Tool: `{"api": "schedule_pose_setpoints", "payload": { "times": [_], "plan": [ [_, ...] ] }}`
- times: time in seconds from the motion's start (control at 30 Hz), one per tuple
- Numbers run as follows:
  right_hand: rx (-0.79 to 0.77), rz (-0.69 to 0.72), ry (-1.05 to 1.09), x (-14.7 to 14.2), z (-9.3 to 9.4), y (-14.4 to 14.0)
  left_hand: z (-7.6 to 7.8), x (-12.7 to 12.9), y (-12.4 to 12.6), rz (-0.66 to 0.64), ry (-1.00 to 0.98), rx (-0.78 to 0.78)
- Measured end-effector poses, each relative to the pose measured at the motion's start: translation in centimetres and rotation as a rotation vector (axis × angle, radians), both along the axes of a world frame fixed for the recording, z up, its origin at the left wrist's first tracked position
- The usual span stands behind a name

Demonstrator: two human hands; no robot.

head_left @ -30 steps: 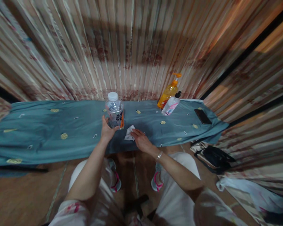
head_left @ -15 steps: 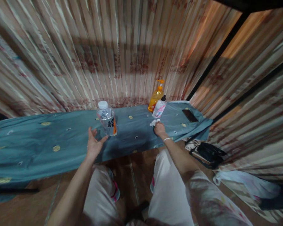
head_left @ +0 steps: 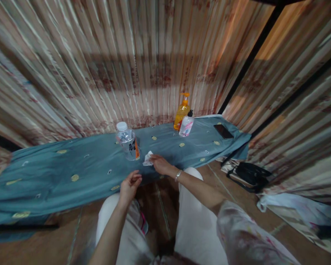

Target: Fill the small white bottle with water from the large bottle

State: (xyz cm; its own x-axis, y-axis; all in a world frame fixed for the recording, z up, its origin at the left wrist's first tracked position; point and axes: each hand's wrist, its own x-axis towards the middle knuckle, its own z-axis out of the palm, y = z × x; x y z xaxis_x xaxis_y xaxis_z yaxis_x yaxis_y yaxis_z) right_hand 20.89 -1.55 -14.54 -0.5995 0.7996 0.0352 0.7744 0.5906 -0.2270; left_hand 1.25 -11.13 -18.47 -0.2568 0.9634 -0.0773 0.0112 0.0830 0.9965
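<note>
My right hand (head_left: 160, 164) pinches a crumpled white tissue (head_left: 148, 159) just above or on the blue-green cloth (head_left: 93, 154). My left hand (head_left: 130, 184) is over the cloth's front edge, empty, with loosely bent fingers a little apart. Beyond it stands a clear plastic bottle (head_left: 128, 144) with a white cap and an orange-and-black label; neither hand touches it. To the right, a yellow pump bottle (head_left: 179, 115) stands behind a smaller clear pump bottle (head_left: 186, 126) with a black top and pink print.
A dark phone (head_left: 223, 131) lies at the cloth's right end. Pleated curtains (head_left: 113, 66) hang behind and to the right, beside dark poles (head_left: 251, 60). On the tiled floor, a black bag (head_left: 249, 176) and pale fabric (head_left: 298, 209) lie at the right.
My right hand has carried the tissue left, from near the pump bottles to beside the clear bottle. My left hand has drawn away from that bottle, toward me and right, its fingers less spread.
</note>
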Motion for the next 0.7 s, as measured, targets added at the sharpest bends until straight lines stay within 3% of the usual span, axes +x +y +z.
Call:
{"api": "schedule_pose_setpoints", "payload": {
  "times": [0.1,0.23,0.4,0.57,0.7],
  "plan": [
    [0.002,-0.055,-0.032,3.4,0.3,-0.5,-0.2,0.0,-0.1,-0.011,-0.013,-0.005],
    [0.023,-0.224,-0.074,6.5,0.9,1.1,-0.4,0.9,0.3,-0.023,0.011,-0.01],
    [0.023,-0.332,-0.044,5.9,1.1,2.3,-0.3,2.9,1.2,-0.055,0.016,-0.009],
    [0.047,-0.39,0.017,6.3,0.7,0.5,-0.7,5.8,2.2,-0.05,-0.075,0.011],
    [0.084,-0.274,0.348,5.3,-0.7,-2.0,-0.7,8.9,3.0,-0.042,-0.352,-0.075]
  ]
}}
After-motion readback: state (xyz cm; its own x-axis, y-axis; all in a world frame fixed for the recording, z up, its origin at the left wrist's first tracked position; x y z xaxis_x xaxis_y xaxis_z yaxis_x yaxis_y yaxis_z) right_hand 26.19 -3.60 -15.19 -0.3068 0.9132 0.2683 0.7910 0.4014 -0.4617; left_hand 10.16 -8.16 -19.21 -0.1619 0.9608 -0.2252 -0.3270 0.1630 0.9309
